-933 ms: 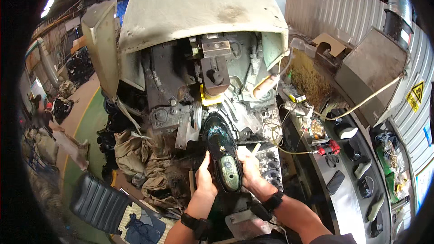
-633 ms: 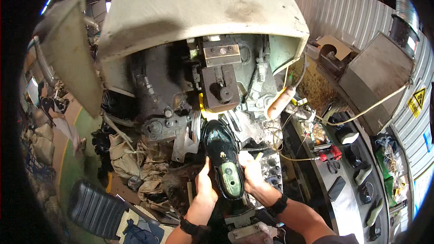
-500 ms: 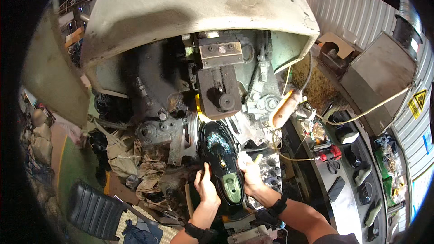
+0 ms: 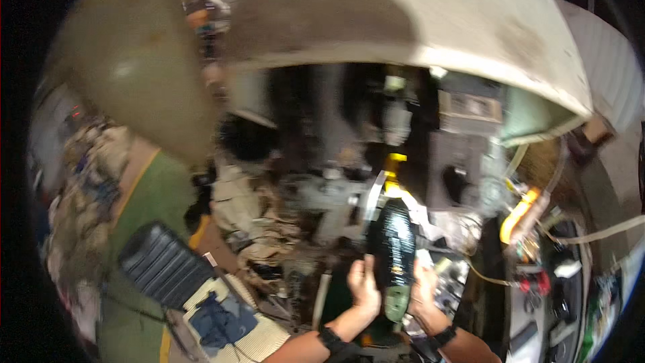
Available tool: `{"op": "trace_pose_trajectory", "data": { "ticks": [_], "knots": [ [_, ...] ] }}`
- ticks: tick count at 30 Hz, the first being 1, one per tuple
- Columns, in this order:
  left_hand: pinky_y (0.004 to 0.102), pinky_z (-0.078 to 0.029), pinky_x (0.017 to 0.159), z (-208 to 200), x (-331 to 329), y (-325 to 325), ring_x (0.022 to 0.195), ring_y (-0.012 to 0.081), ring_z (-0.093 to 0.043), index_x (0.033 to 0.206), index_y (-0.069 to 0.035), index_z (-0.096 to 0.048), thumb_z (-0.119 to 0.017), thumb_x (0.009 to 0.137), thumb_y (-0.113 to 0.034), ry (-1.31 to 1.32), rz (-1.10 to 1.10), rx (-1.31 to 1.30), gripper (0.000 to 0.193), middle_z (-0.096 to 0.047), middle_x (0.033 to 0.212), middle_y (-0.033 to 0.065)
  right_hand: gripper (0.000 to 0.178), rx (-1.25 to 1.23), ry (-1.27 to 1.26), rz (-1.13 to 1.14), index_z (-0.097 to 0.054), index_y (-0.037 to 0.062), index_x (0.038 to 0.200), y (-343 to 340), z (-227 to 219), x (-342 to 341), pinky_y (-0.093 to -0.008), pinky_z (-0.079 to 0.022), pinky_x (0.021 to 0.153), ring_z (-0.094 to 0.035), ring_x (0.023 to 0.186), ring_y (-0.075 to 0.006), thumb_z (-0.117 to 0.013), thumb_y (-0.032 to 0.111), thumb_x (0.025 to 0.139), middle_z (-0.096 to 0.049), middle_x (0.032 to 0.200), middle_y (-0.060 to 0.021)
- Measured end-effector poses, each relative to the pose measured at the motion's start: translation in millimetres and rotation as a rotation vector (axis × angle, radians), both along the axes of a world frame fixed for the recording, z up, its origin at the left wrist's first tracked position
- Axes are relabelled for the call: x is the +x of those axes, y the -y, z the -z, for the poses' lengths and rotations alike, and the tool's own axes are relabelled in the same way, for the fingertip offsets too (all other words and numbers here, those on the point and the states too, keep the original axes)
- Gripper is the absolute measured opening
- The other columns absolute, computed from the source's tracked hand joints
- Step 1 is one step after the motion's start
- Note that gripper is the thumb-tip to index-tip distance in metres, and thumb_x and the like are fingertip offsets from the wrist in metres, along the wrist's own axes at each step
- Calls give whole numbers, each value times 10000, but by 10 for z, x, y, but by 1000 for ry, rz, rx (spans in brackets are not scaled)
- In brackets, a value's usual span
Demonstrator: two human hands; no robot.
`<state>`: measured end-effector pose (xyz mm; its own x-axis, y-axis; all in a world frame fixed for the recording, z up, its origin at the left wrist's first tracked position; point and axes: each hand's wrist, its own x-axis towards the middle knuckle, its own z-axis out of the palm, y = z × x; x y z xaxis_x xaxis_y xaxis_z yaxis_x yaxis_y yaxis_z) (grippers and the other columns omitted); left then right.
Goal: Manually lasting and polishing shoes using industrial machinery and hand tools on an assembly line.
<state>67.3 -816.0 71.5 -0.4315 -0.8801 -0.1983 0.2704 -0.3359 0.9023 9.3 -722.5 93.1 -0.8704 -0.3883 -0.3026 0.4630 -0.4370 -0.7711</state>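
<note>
A glossy black shoe upper (image 4: 396, 235), stretched on a green shoe last (image 4: 396, 302), stands toe-away in front of the machine. My left hand (image 4: 365, 290) lies along its left side, fingers pointing up. Against its right side presses my right hand (image 4: 423, 289), so the shoe is held between both palms. A small white wad (image 4: 424, 258) shows at the right fingertips; blur hides what it is. Just beyond the toe are a bright yellow part (image 4: 395, 161) and shiny metal plates of the machine.
A pale machine hood (image 4: 416, 20) arches overhead. Right of me hang a lit orange-cased lamp (image 4: 521, 216) and a red tool (image 4: 535, 283) beside a rack of shoes. On the left stands a black chair (image 4: 164, 262) with dark blue cloth (image 4: 218, 323); crumpled tan cloth (image 4: 245, 215) lies behind it.
My view has swung left, so the machine, shoe and hands sit farther right in the picture, blurred. Both hands stay on the shoe.
</note>
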Motion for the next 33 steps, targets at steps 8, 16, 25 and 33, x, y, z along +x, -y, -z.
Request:
{"op": "trace_pose_trajectory", "data": {
  "ticks": [8, 16, 25, 33],
  "knots": [
    [245, -365, 636, 35, -18, -82, 705, 58, -400, 771, -74, -546, -634, 1026, -334, -5, 7, 26, 374, -488, 739, -57, 285, -147, -84, -46, -621, 11, 1201, -82, 270, -102, -294, -579, 816, -677, 912, -129, -556, 250, 1059, -693, 1081, -48],
    [258, -473, 721, 145, -19, 67, 791, 72, -556, 934, -64, -596, -534, 1074, -329, -220, 173, 139, 307, -638, 883, -7, 255, -170, 3, -1, -583, 2, 1246, 11, 250, -87, -303, -562, 863, -660, 964, -138, -556, 169, 1056, -667, 1115, -53],
    [317, -576, 772, 178, 123, 6, 845, 155, -692, 1137, -25, -642, -497, 1082, -282, -183, 152, 183, 300, -717, 1025, 48, 334, -171, 34, -29, -622, -4, 1180, -79, 29, 125, -282, -567, 758, -669, 858, -123, -593, 298, 1042, -696, 1028, -50],
    [314, -546, 844, -30, 235, -3, 921, 152, -663, 1171, -7, -650, -524, 1069, -260, -170, 231, 190, 301, -708, 1074, 54, 436, -107, -86, -37, -517, -23, 1407, -80, -54, 206, -293, -537, 937, -645, 1079, -143, -554, 235, 1058, -653, 1263, -72]
  ]
}}
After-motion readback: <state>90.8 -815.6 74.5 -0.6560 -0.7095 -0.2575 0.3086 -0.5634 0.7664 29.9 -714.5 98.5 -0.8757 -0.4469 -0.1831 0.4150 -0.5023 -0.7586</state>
